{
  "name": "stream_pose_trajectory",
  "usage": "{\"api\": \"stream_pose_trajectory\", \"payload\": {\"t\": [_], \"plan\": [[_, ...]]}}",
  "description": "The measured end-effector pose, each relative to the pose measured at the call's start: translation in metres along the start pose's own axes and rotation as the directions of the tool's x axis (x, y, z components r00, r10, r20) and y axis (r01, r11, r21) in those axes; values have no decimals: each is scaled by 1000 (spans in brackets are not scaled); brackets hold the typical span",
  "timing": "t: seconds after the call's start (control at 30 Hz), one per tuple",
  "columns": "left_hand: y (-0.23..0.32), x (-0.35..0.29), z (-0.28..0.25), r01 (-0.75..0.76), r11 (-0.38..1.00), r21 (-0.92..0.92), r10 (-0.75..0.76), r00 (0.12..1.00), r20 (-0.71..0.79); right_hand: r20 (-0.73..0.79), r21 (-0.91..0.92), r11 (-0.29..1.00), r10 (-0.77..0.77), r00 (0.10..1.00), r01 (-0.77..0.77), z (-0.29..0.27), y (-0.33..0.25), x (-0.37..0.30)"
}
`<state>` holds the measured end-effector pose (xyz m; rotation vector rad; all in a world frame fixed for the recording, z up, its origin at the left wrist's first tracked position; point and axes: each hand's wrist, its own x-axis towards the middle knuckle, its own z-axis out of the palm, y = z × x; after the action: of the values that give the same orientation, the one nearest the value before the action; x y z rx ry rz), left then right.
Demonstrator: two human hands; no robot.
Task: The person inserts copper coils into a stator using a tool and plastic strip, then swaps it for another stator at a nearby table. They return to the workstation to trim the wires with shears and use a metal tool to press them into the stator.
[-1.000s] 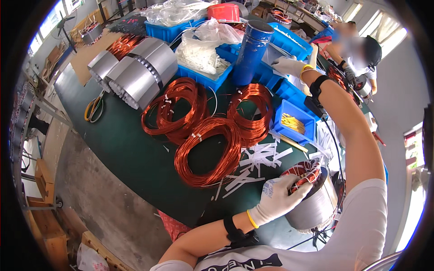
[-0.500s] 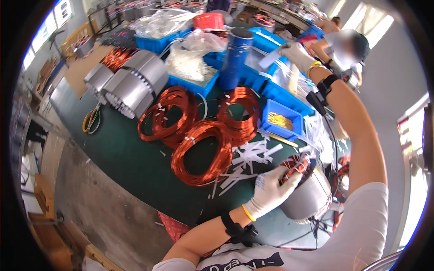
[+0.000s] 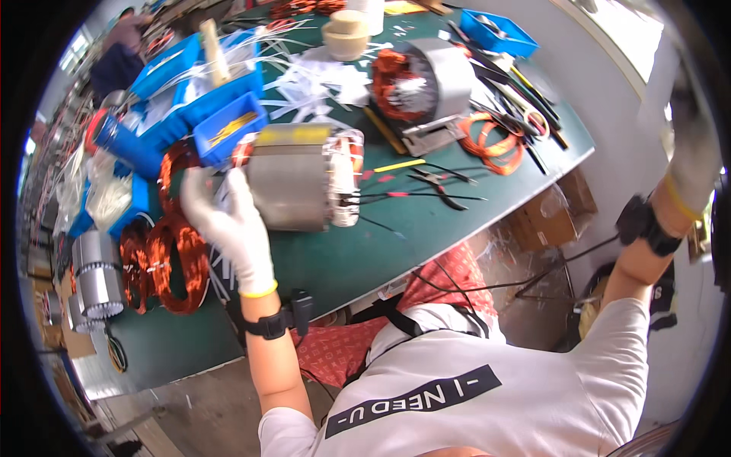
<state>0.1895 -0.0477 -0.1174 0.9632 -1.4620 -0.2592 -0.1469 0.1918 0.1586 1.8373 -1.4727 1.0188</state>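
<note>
My left hand (image 3: 232,221), in a white glove, stands beside the left end of a grey motor stator (image 3: 289,183). Its fingers are apart and nothing shows between them; whether the thumb touches the stator is unclear. The stator lies on its side, with copper windings at the left end and white-wrapped windings and black leads at the right (image 3: 346,179). Far off at the right edge, my gloved right hand (image 3: 694,145) is raised away from the table. Motion and shadow smear its fingers, so what it holds, if anything, is hidden.
Copper wire coils (image 3: 179,263) and blue bins (image 3: 228,129) lie left of the stator. Beyond it stands another stator (image 3: 442,80) on a metal stand. Pliers (image 3: 438,186), orange wire (image 3: 491,145) and several tools lie rightward. A cable (image 3: 525,283) hangs past the table edge.
The view has swung right. My left hand has come off the windings in the stator's end and opened. My right hand has moved from above the blue bins to the far right.
</note>
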Motion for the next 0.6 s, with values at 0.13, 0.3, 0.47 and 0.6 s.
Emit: {"api": "stream_pose_trajectory", "payload": {"t": [0.13, 0.3, 0.47, 0.6], "plan": [[92, 29, 18, -359, 884, -300, 445, 844, 301, 331, 310, 721, 529, 782, -619, 27, -25, -59], [114, 36, 68, 633, 556, -538, 131, 573, 809, 239, 581, 715, 306, 921, -388, 178, -29, -44], [92, 35, 77, 483, 836, -260, -74, 570, 818, 105, 763, 567, 364, 925, -310, 214, -3, -70], [124, 25, 78, 452, 868, -205, -135, 612, 779, 107, 493, 687, 561, 821, -534, 164, 103, -124]]}}
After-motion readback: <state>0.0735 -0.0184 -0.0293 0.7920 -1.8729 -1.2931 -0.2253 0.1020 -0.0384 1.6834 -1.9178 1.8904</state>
